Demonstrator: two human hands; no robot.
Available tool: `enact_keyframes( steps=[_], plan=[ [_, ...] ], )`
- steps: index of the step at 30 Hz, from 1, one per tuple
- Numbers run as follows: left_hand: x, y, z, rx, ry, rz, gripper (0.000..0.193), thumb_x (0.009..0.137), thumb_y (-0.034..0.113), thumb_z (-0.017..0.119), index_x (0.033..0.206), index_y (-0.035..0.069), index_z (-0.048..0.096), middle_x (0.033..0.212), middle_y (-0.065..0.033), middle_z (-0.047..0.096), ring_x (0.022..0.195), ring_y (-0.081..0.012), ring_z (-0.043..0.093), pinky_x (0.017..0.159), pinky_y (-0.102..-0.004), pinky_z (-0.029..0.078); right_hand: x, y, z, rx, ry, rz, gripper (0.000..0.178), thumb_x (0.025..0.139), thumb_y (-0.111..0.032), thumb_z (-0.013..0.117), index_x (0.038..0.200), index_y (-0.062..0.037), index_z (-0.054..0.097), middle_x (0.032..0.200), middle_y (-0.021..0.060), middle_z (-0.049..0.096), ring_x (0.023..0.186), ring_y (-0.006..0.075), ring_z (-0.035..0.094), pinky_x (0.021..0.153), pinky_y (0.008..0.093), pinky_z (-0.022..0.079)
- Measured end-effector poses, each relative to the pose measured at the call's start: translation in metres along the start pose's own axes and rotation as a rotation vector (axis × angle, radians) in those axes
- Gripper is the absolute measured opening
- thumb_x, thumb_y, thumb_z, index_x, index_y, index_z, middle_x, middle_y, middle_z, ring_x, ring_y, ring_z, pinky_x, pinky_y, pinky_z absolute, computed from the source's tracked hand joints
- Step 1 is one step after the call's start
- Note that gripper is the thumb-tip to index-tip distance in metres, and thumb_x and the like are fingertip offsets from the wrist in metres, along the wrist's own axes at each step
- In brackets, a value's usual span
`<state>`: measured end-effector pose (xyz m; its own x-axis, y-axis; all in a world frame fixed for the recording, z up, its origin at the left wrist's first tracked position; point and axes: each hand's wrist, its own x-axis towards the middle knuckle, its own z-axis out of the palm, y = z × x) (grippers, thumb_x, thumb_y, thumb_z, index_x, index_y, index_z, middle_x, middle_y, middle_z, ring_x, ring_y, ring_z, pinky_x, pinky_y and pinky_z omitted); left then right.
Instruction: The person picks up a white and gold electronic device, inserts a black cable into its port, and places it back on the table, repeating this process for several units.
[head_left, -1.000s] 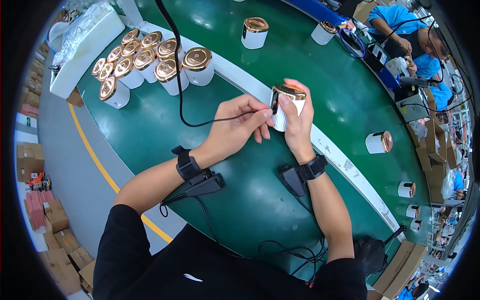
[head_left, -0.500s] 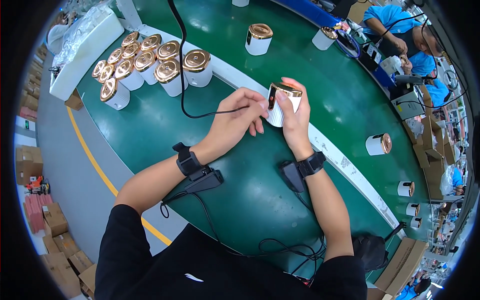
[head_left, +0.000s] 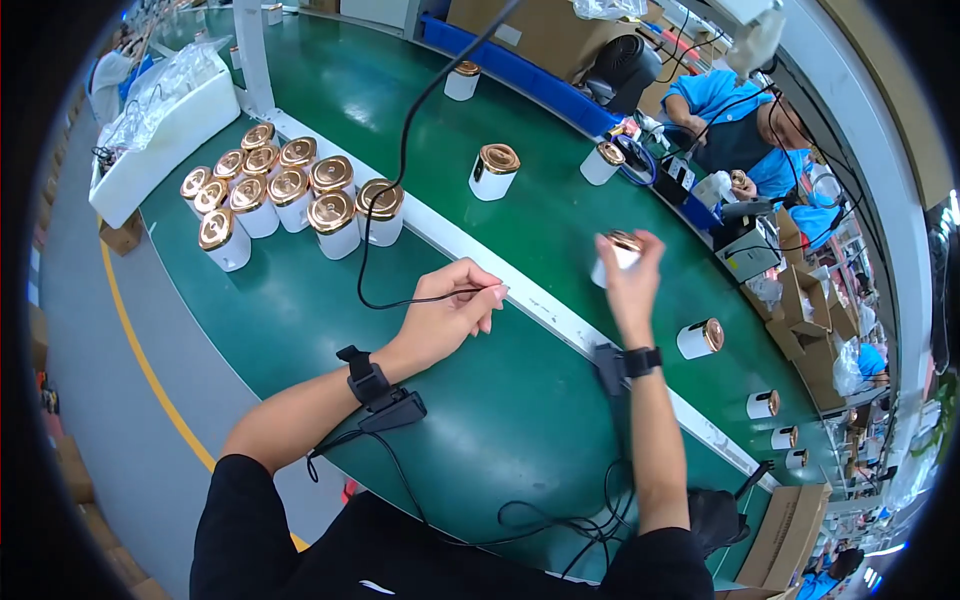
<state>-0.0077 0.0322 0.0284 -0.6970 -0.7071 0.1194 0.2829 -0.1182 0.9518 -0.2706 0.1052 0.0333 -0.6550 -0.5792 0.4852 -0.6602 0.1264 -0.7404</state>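
Observation:
My left hand (head_left: 445,315) is above the near green table, its thumb and fingers pinched on the end of a black cable (head_left: 402,150) that hangs from above. My right hand (head_left: 633,290) reaches over the far green surface beyond the white rail. Its fingers grip a white canister-shaped device (head_left: 622,258) with a shiny gold top, slightly smeared by motion. I cannot tell whether that device touches the surface. Left of my left hand, several similar white devices (head_left: 335,225) with gold tops stand close together on the table.
A white rail (head_left: 540,305) divides the near table from the far surface, where more gold-topped devices (head_left: 495,172) stand or lie spaced apart. A white foam box (head_left: 170,140) with clear plastic bags is at the far left. Across the surface sits a person in blue (head_left: 725,100).
My right hand has carried the device away from my left hand, over the rail to the far surface. The cable end is now apart from the device. The view has shifted.

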Motion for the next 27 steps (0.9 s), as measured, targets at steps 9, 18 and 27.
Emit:
enact_keyframes(
  steps=[9, 18, 27],
  plan=[
    [0.006, -0.009, 0.000, -0.017, 0.020, -0.050, 0.010, 0.092, 0.008, 0.063, 0.090, 0.000, 0.058, 0.077, -0.0028, 0.061, 0.061, -0.0052, 0.056, 0.051, -0.0205, 0.044, 0.032, 0.042, -0.054, -1.019, -0.011, -0.225, 0.041, 0.078, -0.031, 0.076, 0.092, -0.0021, 0.050, 0.090, 0.0168, 0.055, 0.090, 0.0354, 0.057, 0.075, 0.0452, 0.047],
    [0.009, -0.017, 0.002, -0.023, 0.026, -0.061, 0.008, 0.092, 0.007, 0.062, 0.090, 0.001, 0.059, 0.078, -0.0025, 0.062, 0.062, -0.0052, 0.057, 0.053, -0.0201, 0.046, 0.142, 0.096, 0.107, -0.489, 0.326, 0.109, 0.053, 0.082, -0.040, 0.071, 0.112, -0.0002, 0.053, 0.111, 0.0150, 0.060, 0.106, 0.0337, 0.057, 0.091, 0.0460, 0.044],
    [-0.001, -0.007, -0.001, 0.022, 0.048, -0.098, 0.009, 0.091, 0.005, 0.063, 0.099, 0.000, 0.060, 0.085, -0.0043, 0.065, 0.064, -0.0060, 0.059, 0.054, -0.0195, 0.047, 0.099, 0.057, 0.080, 0.670, -0.082, 0.300, 0.046, 0.089, -0.036, 0.064, 0.116, -0.0022, 0.051, 0.107, 0.0102, 0.061, 0.101, 0.0302, 0.060, 0.091, 0.0443, 0.047]
  ],
)
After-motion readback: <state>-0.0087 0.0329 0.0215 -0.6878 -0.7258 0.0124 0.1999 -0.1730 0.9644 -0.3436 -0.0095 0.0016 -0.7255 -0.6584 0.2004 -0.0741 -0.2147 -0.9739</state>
